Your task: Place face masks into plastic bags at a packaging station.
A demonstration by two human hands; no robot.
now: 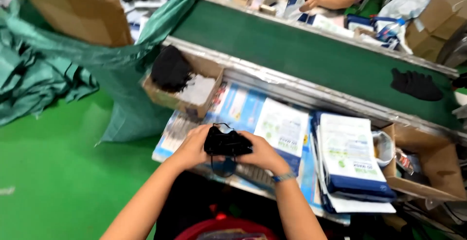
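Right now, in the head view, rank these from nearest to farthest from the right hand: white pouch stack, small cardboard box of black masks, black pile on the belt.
1. White pouch stack, beside the right hand, to its right.
2. Small cardboard box, up and left.
3. Black pile on the green belt, far right.

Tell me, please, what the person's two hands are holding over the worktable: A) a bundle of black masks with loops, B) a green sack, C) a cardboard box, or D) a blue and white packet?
A: the left hand and the right hand both grip a bundle of black masks with thin loops hanging from it, above the blue and white packets lying on the table.
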